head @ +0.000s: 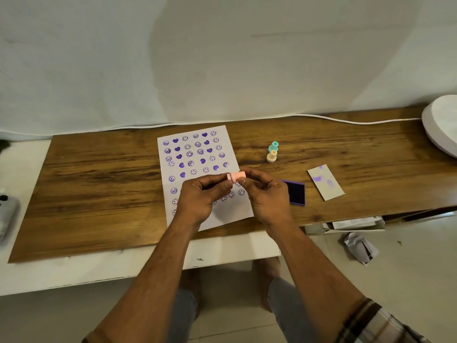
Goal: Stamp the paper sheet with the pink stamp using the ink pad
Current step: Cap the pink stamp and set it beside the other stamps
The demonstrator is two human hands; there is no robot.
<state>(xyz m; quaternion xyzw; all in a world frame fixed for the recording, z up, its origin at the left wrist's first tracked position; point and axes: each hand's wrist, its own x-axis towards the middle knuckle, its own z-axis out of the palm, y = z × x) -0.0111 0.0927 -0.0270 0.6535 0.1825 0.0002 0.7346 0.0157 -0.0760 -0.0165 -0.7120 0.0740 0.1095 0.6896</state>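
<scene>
A white paper sheet [197, 154] covered with several purple smiley and heart prints lies on the wooden board [99, 181]. Above its lower half I hold the small pink stamp [237, 176] sideways between both hands. My left hand [202, 196] pinches its left end, where a purple-inked rim shows. My right hand [265, 191] grips its right end with thumb and fingertips. The open ink pad [296, 193], dark purple, lies on the board just right of my right hand, partly hidden by it.
A teal stamp [273, 146] and a beige stamp [271, 156] stand right of the sheet. The pad's grey lid [326, 182], smeared purple, lies further right. A white round object [442, 125] sits at the far right; crumpled paper [359, 247] lies on the floor.
</scene>
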